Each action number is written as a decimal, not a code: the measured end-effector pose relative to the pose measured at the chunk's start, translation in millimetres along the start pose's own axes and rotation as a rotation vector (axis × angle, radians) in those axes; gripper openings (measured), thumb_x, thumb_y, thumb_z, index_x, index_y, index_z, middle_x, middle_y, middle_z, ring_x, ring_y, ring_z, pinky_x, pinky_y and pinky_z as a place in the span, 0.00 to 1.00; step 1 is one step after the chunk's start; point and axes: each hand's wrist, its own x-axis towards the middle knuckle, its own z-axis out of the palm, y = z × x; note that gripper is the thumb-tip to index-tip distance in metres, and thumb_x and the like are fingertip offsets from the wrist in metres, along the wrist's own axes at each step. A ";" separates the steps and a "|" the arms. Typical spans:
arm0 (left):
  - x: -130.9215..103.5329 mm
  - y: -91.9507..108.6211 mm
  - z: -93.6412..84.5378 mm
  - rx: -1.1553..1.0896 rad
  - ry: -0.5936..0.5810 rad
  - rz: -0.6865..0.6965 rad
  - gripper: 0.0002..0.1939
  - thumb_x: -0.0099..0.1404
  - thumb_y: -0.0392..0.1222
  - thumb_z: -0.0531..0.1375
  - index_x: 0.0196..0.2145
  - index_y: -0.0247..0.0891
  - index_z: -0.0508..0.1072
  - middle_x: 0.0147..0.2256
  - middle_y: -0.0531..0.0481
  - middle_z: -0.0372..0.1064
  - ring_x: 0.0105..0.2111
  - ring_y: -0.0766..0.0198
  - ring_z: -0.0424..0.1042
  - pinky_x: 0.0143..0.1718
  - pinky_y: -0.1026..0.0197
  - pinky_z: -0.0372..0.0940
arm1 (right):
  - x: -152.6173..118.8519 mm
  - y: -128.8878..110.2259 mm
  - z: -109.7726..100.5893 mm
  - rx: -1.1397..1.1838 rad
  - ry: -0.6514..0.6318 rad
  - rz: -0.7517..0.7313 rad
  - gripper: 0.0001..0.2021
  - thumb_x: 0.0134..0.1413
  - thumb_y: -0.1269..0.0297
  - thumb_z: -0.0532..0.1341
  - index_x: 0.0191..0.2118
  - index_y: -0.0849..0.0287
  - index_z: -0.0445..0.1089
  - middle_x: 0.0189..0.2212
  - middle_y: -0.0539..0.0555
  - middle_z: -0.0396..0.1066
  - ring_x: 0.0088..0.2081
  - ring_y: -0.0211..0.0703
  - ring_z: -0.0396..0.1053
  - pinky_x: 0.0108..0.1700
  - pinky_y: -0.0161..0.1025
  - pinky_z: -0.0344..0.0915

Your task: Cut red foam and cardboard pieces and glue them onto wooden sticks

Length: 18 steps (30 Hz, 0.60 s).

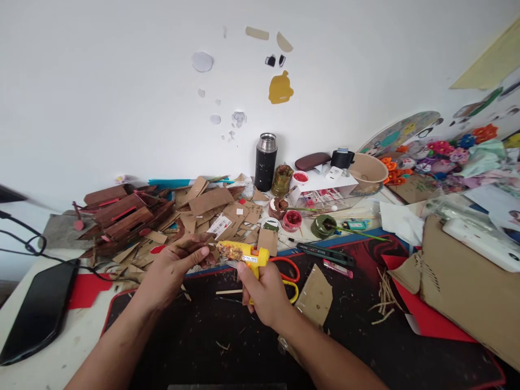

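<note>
My right hand is wrapped round the handle of a yellow hot glue gun, whose nozzle end is crusted with dried glue and points left. Just in front of the nozzle, my left hand pinches a small brown piece, mostly covered by the fingers; its exact kind I cannot make out. Behind that hand lies a heap of cardboard scraps. Scissors with red and yellow handles lie beyond my right hand, beside a cut cardboard piece.
Brown-painted cardboard models stand at the left, near a black device and cables. Along the wall are a black flask and open paint pots. A box cutter lies on the dark mat. Large cardboard covers the right side.
</note>
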 end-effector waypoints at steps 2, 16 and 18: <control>0.4 -0.2 0.3 -0.010 0.000 0.009 0.24 0.53 0.60 0.79 0.39 0.39 0.87 0.34 0.46 0.83 0.34 0.56 0.78 0.43 0.56 0.73 | -0.3 0.2 0.0 -0.006 0.002 -0.007 0.38 0.58 0.20 0.56 0.21 0.54 0.62 0.12 0.48 0.61 0.13 0.34 0.57 0.17 0.32 0.53; 0.2 2.6 -0.6 0.050 0.017 0.003 0.26 0.50 0.62 0.79 0.37 0.40 0.87 0.32 0.43 0.84 0.38 0.48 0.80 0.45 0.53 0.73 | 0.5 -0.6 -1.3 -0.010 0.015 -0.012 0.37 0.60 0.22 0.56 0.20 0.53 0.61 0.12 0.48 0.61 0.13 0.34 0.57 0.17 0.32 0.55; 0.5 1.8 -0.9 0.043 0.026 0.009 0.28 0.50 0.62 0.80 0.41 0.40 0.88 0.33 0.44 0.84 0.38 0.50 0.80 0.45 0.54 0.73 | 0.5 -1.3 -1.3 -0.006 0.015 -0.007 0.37 0.59 0.22 0.57 0.20 0.53 0.61 0.12 0.48 0.61 0.13 0.34 0.57 0.17 0.32 0.55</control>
